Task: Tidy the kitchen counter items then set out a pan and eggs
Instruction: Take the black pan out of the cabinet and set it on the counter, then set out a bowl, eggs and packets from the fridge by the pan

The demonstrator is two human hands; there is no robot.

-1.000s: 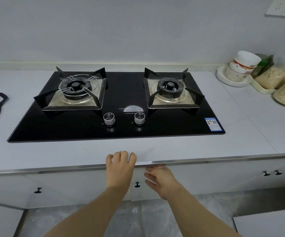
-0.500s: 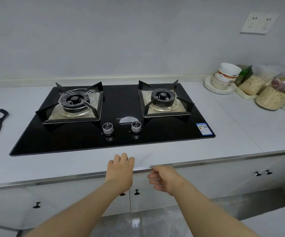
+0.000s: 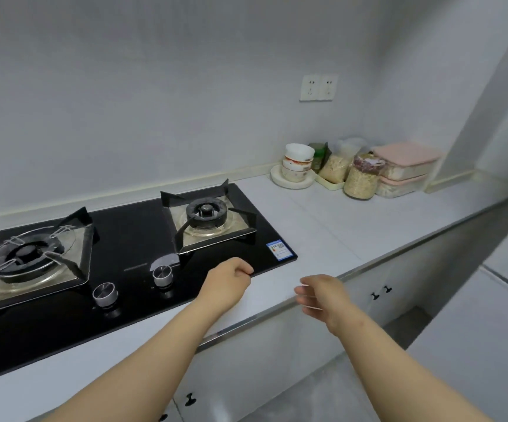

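The white counter (image 3: 322, 236) carries a black gas hob (image 3: 130, 236) set in at 9 o'clock and, at 1 o'clock by the wall, a white plate (image 3: 289, 184) under stacked bowls (image 3: 297, 164), a pale tray (image 3: 332, 184), a grain jar (image 3: 360, 181) and two stacked pink-lidded boxes (image 3: 406, 172)

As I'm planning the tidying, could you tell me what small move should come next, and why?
Probably reach the right hand toward the stacked bowls: it holds nothing, and the bowls stand with jars and lidded boxes in the counter's far corner.
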